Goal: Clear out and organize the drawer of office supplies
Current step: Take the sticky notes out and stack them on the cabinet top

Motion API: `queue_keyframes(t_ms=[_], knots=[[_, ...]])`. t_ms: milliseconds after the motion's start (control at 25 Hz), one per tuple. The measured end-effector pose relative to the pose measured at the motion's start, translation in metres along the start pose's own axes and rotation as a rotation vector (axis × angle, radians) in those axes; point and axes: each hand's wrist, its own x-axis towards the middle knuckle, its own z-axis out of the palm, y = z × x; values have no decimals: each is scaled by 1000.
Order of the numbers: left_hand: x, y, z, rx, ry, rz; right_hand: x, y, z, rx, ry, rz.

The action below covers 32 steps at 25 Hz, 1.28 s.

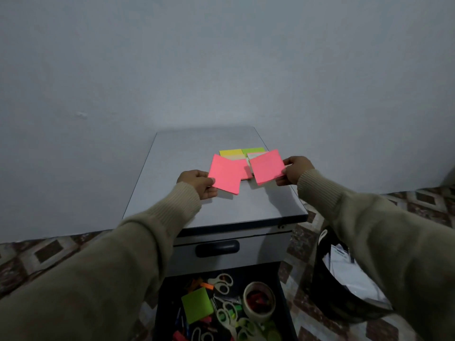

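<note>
My left hand (pixel 198 184) pinches a pink sticky-note pad (pixel 225 177) by its near left corner, just above the grey cabinet top (pixel 209 207). A second pink sticky-note pad (pixel 267 166) is pinched at its right edge by my right hand (pixel 294 171). Between them a third pink pad (pixel 246 172) lies flat. Behind these lie a yellow pad (pixel 231 152) and a green pad (pixel 253 150). Below, the open drawer (pixel 162 313) holds a green sticky pad (pixel 197 305), scissors (pixel 222 283), a roll of tape (pixel 259 301) and several pens and clips.
A shut drawer with a dark handle (pixel 217 248) sits under the cabinet top. A black waste bin (pixel 344 286) with white paper in it stands on the patterned floor to the right. A plain wall rises behind the cabinet.
</note>
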Motion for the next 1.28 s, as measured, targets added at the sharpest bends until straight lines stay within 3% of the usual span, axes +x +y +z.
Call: queue_keyframes(t_ms=[400, 680, 1080, 1280], knots=[[46, 2, 16, -107, -32, -54, 75, 13, 15, -59, 41, 95], [59, 4, 39, -219, -3, -126, 73, 12, 7, -306, 113, -16], [45, 5, 55, -23, 89, -125, 38, 6, -5, -348, 51, -137], [11, -1, 34, 51, 49, -1, -7, 3, -1, -281, -39, -193]])
